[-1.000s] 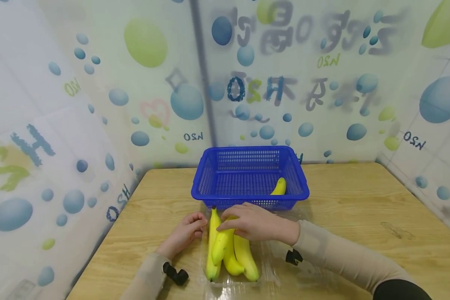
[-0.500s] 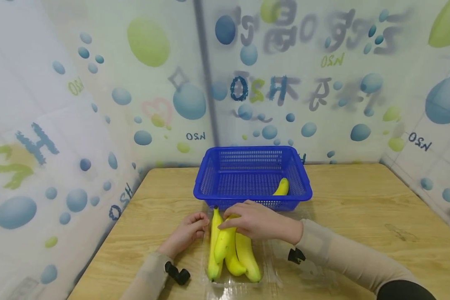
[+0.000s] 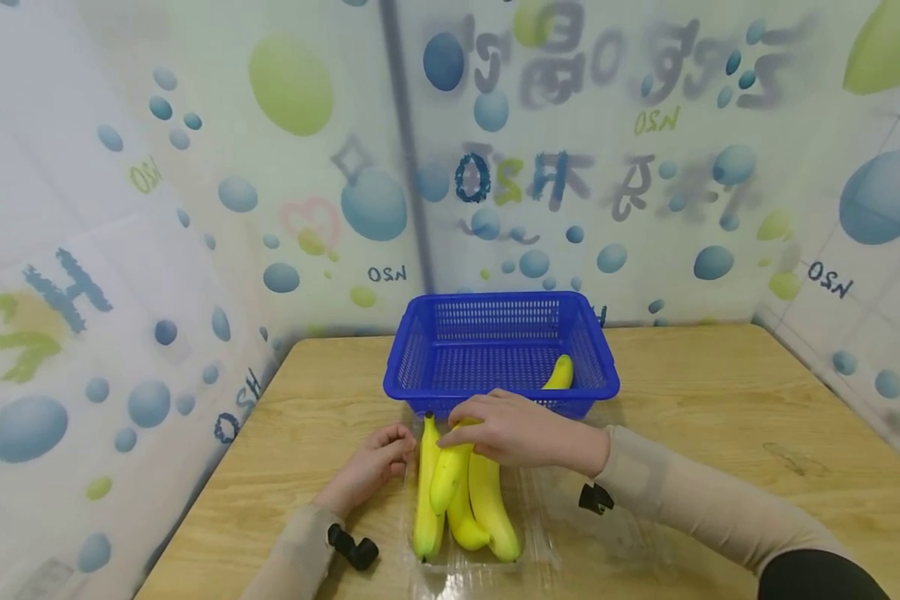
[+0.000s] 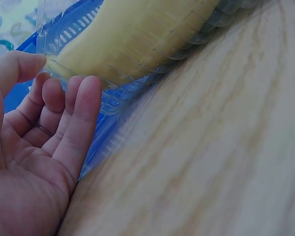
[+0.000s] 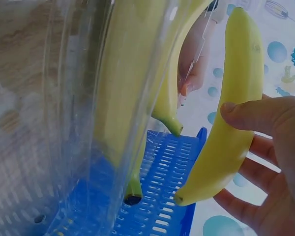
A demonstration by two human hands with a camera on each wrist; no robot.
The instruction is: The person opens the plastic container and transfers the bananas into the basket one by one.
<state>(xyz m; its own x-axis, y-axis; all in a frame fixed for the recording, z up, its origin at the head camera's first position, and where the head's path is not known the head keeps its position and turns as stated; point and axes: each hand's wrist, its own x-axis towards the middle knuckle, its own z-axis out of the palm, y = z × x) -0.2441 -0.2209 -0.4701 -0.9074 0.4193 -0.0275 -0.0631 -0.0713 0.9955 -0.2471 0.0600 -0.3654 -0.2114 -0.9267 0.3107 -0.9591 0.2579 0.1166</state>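
Observation:
My right hand (image 3: 528, 432) grips a yellow banana (image 5: 243, 64) between thumb and fingers, raised above the other bananas. Below it, a clear plastic container (image 3: 536, 542) holds several bananas, among them a left one (image 3: 426, 508) and a right one (image 3: 495, 508); my right hand partly covers them in the head view. At the container's left side my left hand (image 3: 378, 462) pinches its thin clear rim between thumb and index finger, the other fingers loosely bent near the ribbed wall (image 4: 137, 73).
Just behind the container stands a blue perforated basket (image 3: 495, 395) with one banana (image 3: 561, 372) at its right front. Both rest on a wooden table (image 3: 705, 417). Patterned sheets (image 3: 607, 192) close off the back and sides.
My right hand has risen slightly, lifting the banana a little away from the others. The left hand stays at the container's edge.

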